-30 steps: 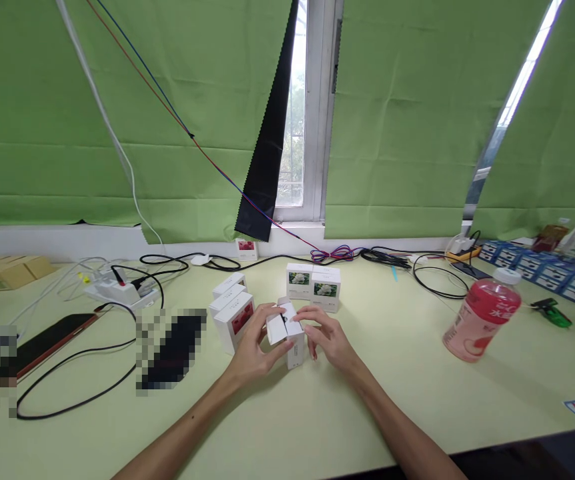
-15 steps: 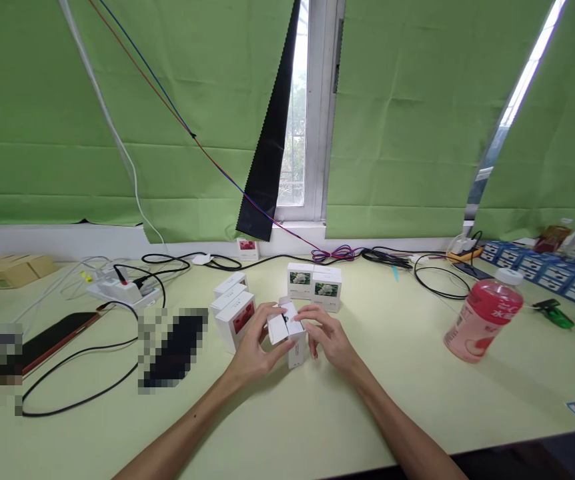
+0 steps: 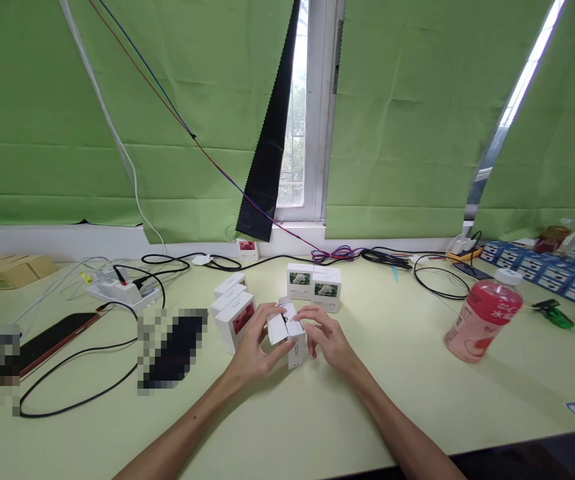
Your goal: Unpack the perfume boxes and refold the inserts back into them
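The left hand's fingers grip the open white box, while the right hand's curved fingers touch it at three o'clock.

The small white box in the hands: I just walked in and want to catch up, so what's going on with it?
The person's left hand holds a small white cardboard box with its top open, while the right hand's fingers touch its top edge. Similar white boxes with red pictures stand to the left, and two with white-flower pictures stand just behind it.
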Motion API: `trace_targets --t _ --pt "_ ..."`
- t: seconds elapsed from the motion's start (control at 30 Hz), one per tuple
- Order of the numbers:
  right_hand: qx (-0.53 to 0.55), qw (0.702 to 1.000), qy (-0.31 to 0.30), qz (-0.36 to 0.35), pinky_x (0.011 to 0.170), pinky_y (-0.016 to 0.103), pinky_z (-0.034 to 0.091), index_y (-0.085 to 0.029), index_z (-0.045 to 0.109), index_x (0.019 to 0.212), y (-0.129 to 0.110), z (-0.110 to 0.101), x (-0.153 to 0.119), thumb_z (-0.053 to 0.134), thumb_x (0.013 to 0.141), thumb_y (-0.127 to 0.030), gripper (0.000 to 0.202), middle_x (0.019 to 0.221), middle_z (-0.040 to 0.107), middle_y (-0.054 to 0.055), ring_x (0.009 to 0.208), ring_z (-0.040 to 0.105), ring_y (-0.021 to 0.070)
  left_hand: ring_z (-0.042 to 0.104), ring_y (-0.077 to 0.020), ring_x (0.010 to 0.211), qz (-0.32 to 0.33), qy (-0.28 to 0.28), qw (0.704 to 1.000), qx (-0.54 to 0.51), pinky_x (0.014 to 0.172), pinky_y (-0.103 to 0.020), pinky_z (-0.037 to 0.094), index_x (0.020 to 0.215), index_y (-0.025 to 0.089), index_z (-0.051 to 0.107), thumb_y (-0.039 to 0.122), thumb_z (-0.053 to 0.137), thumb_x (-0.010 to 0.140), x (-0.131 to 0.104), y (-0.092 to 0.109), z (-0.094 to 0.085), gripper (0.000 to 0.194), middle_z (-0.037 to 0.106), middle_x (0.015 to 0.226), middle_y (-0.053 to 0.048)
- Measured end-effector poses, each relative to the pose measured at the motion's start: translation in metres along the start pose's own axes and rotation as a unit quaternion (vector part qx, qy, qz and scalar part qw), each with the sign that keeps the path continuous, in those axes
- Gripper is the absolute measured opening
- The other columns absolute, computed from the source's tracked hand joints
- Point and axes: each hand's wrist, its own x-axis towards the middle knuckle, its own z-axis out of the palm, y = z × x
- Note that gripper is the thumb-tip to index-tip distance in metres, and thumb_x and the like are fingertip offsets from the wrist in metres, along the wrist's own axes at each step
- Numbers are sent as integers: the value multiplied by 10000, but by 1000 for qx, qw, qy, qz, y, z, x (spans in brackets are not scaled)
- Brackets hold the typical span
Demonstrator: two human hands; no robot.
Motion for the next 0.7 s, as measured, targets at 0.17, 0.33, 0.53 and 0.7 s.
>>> trace_targets --t 0.17,0.33,0.53,0.7 --pt "9 1000 -5 7 449 233 466 -254 697 1080 -1 0 0 559 928 -490 313 1166 501 61 473 506 14 527 -266 1189 -2 -5 1000 13 912 -367 512 1224 249 513 380 659 846 -1 -1 1 426 506 1260 -109" --pt "21 1000 -8 10 469 234 485 -247 696 1079 -5 -1 0 550 924 -519 345 1159 510 55 492 514 22 539 -260 1172 -1 -3 1000 13 912 -370 515 1236 250 508 382 659 844 -1 -2 1 440 511 1266 -109" --pt "29 999 -7 12 481 241 481 -249 696 1087 -5 -1 -1 551 929 -506 335 1154 500 57 510 526 33 531 -262 1176 -3 -7 1000 9 922 -381 513 1269 254 481 384 659 842 -2 -2 1 480 496 1293 -113" --pt "39 999 -5 12 489 246 479 -246 702 1083 -7 -1 -1 557 926 -505 336 1137 506 55 506 525 35 533 -255 1158 0 -9 1000 13 906 -372 515 1269 257 467 367 650 850 -2 -1 1 470 485 1302 -110"
